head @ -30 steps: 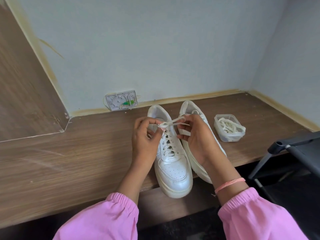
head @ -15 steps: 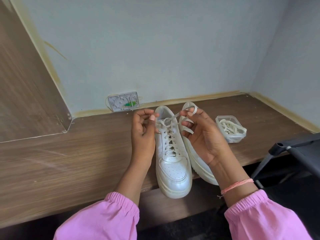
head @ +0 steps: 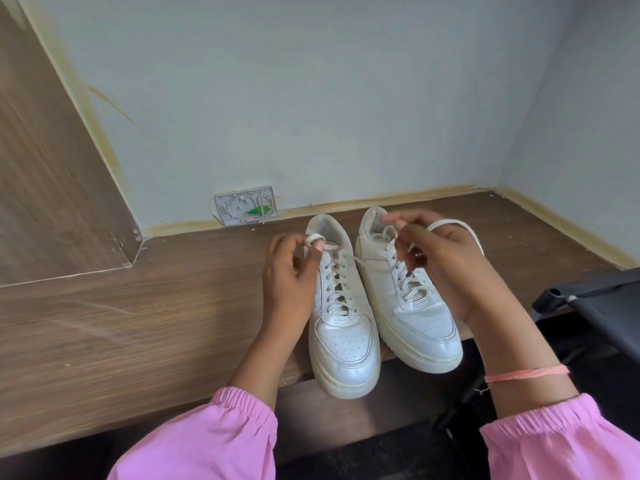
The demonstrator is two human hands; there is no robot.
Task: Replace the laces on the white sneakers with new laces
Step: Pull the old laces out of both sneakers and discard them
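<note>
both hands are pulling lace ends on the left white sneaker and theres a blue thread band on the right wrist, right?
Not quite: the thread band on the right wrist is pink, not blue, as the head view shows. The rest holds: the left hand and right hand hold lace ends of the left white sneaker.

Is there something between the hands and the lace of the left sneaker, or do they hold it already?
Nothing visible is in the way. The left hand pinches one lace end and the right hand holds the other.
</note>
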